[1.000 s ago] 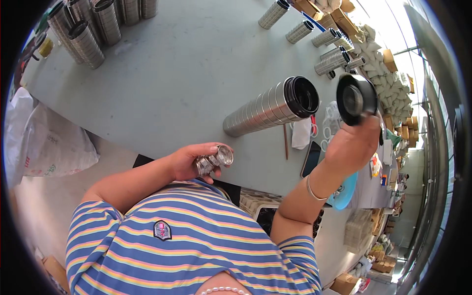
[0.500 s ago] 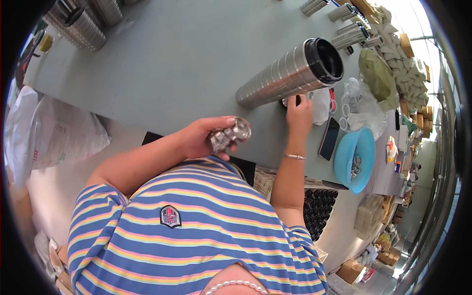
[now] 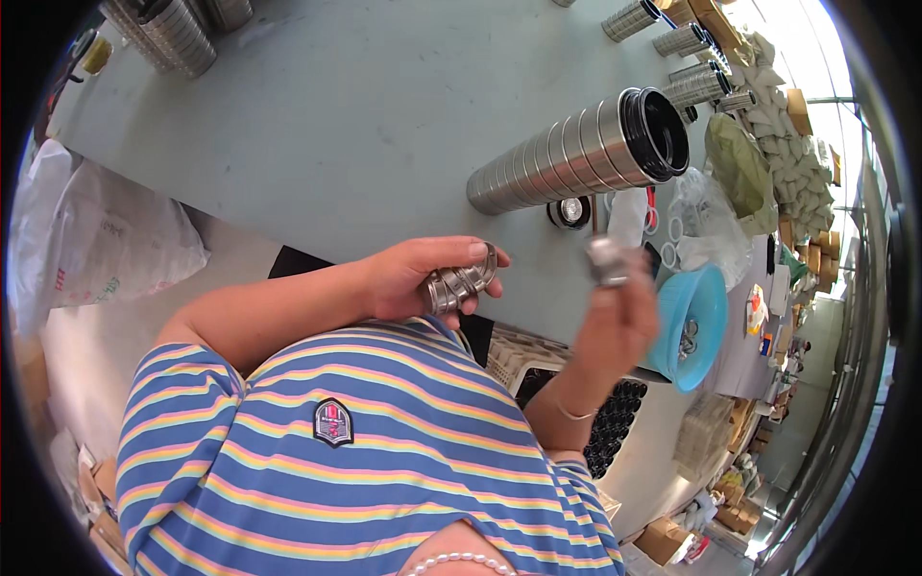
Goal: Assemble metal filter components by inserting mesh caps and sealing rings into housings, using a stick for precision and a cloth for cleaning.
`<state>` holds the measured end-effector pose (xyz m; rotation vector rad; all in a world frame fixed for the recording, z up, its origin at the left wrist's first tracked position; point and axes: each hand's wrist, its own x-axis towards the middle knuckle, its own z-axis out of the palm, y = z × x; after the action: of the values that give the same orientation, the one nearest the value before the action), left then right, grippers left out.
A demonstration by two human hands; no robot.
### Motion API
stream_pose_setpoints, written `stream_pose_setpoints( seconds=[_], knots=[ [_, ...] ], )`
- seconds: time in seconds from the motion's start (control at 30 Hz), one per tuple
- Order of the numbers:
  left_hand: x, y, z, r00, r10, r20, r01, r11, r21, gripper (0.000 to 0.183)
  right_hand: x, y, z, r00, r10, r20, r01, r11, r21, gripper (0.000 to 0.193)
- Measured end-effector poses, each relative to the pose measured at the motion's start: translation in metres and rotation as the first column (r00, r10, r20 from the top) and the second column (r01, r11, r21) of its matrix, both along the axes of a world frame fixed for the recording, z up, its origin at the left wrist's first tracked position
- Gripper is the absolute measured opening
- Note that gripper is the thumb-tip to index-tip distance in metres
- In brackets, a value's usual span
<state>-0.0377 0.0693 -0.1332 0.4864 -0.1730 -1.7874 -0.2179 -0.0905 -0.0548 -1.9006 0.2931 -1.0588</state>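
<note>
My left hand (image 3: pixel 408 274) is closed around a short stack of shiny metal ring-shaped pieces (image 3: pixel 453 286), above the near edge of the grey table. My right hand (image 3: pixel 619 312) is raised beside the blue basin, its fingers pinching one small shiny metal piece (image 3: pixel 605 259); motion blurs both, so its exact shape is unclear. Ahead stands a tall stack of ribbed metal cylinders (image 3: pixel 547 158), leaning rightward in the picture, with a black threaded ring (image 3: pixel 658 134) at its top. Beside its base sits a round black part with a silver centre (image 3: pixel 569 211). Neither hand touches the stack.
A blue basin (image 3: pixel 699 288) holds several shiny metal pieces. Near it are scissors (image 3: pixel 651 213) and clear plastic bags (image 3: pixel 711 226). More metal cylinders (image 3: pixel 696 82) stand far right and far left. A white sack (image 3: pixel 115 240) is at left; a crate of black parts (image 3: pixel 615 422) sits below the table.
My right hand has left the foot of the tall stack and swung right and nearer, now carrying a small metal piece. The round black part is uncovered. My left hand keeps its pieces.
</note>
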Motion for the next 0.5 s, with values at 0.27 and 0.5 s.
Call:
stream_pose_setpoints(
  seconds=[0.27, 0.5],
  knots=[
    [-0.002, 0.008, -0.006, 0.995, -0.048, 0.084, 0.045, 0.998, 0.043, 0.046, 0.077, -0.049, 0.115, 0.944, -0.28, -0.175, -0.038, 0.437, -0.899, 0.016],
    [0.008, 0.01, -0.007, 0.995, 0.006, 0.097, -0.014, 0.997, 0.078, 0.048, 0.074, -0.05, 0.121, 0.91, -0.211, -0.358, -0.189, 0.556, -0.809, 0.027]
  ],
)
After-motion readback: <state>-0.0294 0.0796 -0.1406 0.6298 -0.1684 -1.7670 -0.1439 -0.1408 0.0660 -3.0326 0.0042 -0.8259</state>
